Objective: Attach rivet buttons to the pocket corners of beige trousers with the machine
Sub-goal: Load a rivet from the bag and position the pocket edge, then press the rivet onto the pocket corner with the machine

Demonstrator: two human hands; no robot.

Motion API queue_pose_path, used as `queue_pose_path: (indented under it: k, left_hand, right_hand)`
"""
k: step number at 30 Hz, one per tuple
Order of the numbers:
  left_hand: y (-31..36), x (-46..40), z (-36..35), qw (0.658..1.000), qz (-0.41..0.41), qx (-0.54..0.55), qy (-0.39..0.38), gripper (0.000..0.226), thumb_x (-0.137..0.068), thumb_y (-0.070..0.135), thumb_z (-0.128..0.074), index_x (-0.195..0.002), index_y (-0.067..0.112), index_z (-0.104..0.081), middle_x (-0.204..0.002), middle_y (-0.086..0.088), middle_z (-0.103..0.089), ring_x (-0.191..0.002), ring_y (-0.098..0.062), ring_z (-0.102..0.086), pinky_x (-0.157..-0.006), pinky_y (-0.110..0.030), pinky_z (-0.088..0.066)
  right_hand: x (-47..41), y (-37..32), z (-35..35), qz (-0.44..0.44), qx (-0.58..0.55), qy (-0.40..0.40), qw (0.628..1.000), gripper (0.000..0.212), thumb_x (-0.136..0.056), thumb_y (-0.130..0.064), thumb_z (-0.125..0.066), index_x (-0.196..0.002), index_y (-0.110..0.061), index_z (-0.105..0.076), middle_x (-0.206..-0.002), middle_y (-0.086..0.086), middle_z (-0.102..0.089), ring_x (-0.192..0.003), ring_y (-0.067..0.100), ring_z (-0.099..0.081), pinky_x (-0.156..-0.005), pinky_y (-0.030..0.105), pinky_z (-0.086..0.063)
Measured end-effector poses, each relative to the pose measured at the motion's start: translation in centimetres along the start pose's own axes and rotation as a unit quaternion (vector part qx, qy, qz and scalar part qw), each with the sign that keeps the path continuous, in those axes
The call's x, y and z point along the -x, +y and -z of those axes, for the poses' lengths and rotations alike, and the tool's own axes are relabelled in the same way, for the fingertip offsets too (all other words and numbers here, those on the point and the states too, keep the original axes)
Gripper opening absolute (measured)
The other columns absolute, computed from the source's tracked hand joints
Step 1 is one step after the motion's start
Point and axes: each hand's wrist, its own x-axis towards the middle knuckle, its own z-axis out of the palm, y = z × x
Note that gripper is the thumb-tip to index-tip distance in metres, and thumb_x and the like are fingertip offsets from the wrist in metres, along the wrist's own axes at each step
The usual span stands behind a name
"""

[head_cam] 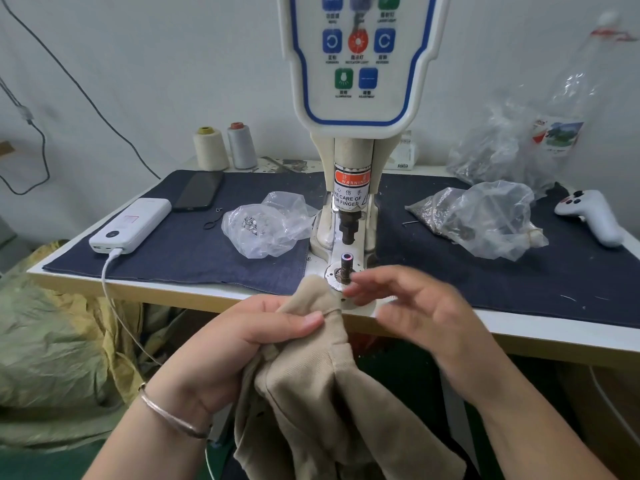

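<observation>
Beige trousers (311,393) hang nearest us, bunched below the front edge of the bench (519,337), and the left hand (242,344) grips them: fingers curled round a fold, thumb pressed flat on top, pinching the cloth. A bangle (166,415) sits on that wrist. One corner of the fabric rises past the fingertips and touches the round base plate around the lower die (346,266) of the rivet machine (356,133), at the front edge of the bench.

Right hand (415,306) now, blurred: it hovers just right of the die, fingers loosely extended toward the post, tips near it. Whether they pinch a rivet, I cannot tell. The fabric lies left of those fingers, apart from them.

Above the die hangs the black punch (347,226), under a warning label.

On the dark denim mat (190,258): a white power bank (133,223) near the left edge with its cable dropping over the front, a phone (199,190) behind it, a clear bag (266,225) just left of the machine, more bags (485,216) to the right, a white controller (592,216) by the right edge. Two thread cones (225,147) stand at the back edge.
</observation>
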Motion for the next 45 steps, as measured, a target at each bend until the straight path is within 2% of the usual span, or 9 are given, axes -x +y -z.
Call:
queue_pose_path:
  k: [2, 4, 10, 17, 22, 29, 32, 35, 45]
  left_hand:
    - [0.4, 0.0, -0.7, 0.999, 0.001, -0.026, -0.032, 0.035, -0.077, 0.024, -0.076, -0.095, -0.006, -0.073, -0.09, -0.022, -0.07, -0.081, -0.031, -0.068, -0.072, -0.03, -0.055]
    - [0.7, 0.1, -1.1, 0.997, -0.009, -0.043, -0.063, 0.036, -0.081, 0.023, -0.073, -0.104, -0.006, -0.072, -0.098, -0.024, -0.07, -0.089, -0.033, -0.066, -0.079, -0.034, -0.054]
    - [1.3, 0.5, -1.3, 0.996, -0.017, -0.062, -0.059, 0.029, -0.076, 0.024, -0.077, -0.094, 0.001, -0.076, -0.086, -0.016, -0.073, -0.075, -0.023, -0.071, -0.07, -0.029, -0.057]
    - [2.3, 1.4, -0.3, 0.977, 0.042, -0.162, -0.13, 0.038, -0.075, 0.017, -0.079, -0.103, -0.006, -0.071, -0.094, -0.022, -0.071, -0.076, -0.026, -0.071, -0.07, -0.03, -0.058]
    - [0.8, 1.0, 0.2, 0.984, -0.067, -0.041, -0.162, 0.054, -0.083, 0.022, -0.079, -0.128, -0.002, -0.061, -0.116, -0.025, -0.065, -0.103, -0.035, -0.065, -0.092, -0.043, -0.054]
    - [-0.8, -1.6, 0.1, 0.996, -0.075, -0.008, 0.037, 0.041, -0.078, 0.022, -0.074, -0.11, -0.004, -0.069, -0.09, -0.013, -0.067, -0.077, -0.019, -0.065, -0.069, -0.027, -0.056]
    - [-0.7, -2.6, 0.5, 0.988, -0.065, -0.08, 0.116, 0.021, -0.079, 0.026, -0.081, -0.085, 0.009, -0.072, -0.073, -0.007, -0.062, -0.062, -0.014, -0.057, -0.056, -0.022, -0.049]
    - [0.0, -4.1, 1.1, 0.955, -0.086, -0.196, 0.203, 0.025, -0.091, 0.029, -0.071, -0.087, 0.006, -0.065, -0.078, -0.008, -0.05, -0.069, -0.021, -0.044, -0.064, -0.03, -0.036]
    - [3.0, -8.9, 2.4, 0.929, -0.089, -0.287, 0.217, 0.039, -0.095, 0.03, -0.066, -0.076, -0.003, -0.057, -0.07, -0.01, -0.048, -0.066, -0.021, -0.043, -0.063, -0.028, -0.032]
  right_hand:
    - [0.3, 0.0, -0.5, -0.043, -0.064, -0.115, 0.99, 0.088, -0.065, -0.056, -0.081, -0.138, -0.02, -0.049, -0.136, 0.001, -0.058, -0.126, 0.019, -0.055, -0.101, 0.032, -0.046]
    - [0.4, 0.1, -0.7, -0.066, -0.068, -0.182, 0.979, 0.098, -0.062, -0.052, -0.084, -0.144, -0.016, -0.042, -0.144, 0.002, -0.052, -0.135, 0.021, -0.046, -0.111, 0.042, -0.036]
    - [1.5, 0.6, 1.3, -0.185, -0.088, -0.236, 0.95, 0.041, -0.062, -0.007, -0.08, -0.102, -0.01, -0.072, -0.098, 0.008, -0.073, -0.088, 0.02, -0.069, -0.076, 0.03, -0.054]
    - [1.9, -1.0, 3.6, -0.135, -0.216, -0.186, 0.949, 0.041, -0.071, 0.006, -0.067, -0.111, -0.002, -0.069, -0.105, 0.014, -0.071, -0.095, 0.022, -0.068, -0.081, 0.028, -0.055]
    - [1.4, -1.9, 3.9, -0.133, -0.256, -0.08, 0.954, 0.017, -0.073, 0.005, -0.066, -0.08, -0.01, -0.063, -0.082, 0.006, -0.063, -0.072, 0.013, -0.063, -0.067, 0.02, -0.053]
    - [-0.4, -1.5, 4.1, -0.232, -0.204, -0.004, 0.951, 0.034, -0.083, -0.018, -0.065, -0.113, -0.002, -0.07, -0.113, 0.018, -0.07, -0.091, 0.021, -0.071, -0.074, 0.024, -0.058]
    - [-1.5, -1.1, 3.8, -0.259, -0.148, 0.032, 0.954, 0.035, -0.083, -0.025, -0.068, -0.107, 0.001, -0.072, -0.101, 0.017, -0.073, -0.08, 0.019, -0.072, -0.064, 0.022, -0.056]
    - [-2.9, 0.0, 3.6, -0.28, -0.096, 0.084, 0.951, 0.042, -0.083, -0.026, -0.072, -0.104, 0.01, -0.067, -0.085, 0.015, -0.071, -0.066, 0.017, -0.068, -0.059, 0.021, -0.055]
    - [-6.9, 1.3, 5.1, -0.27, -0.092, 0.155, 0.946, 0.021, -0.085, -0.025, -0.072, -0.079, -0.005, -0.075, -0.072, 0.008, -0.072, -0.059, 0.014, -0.068, -0.05, 0.019, -0.052]
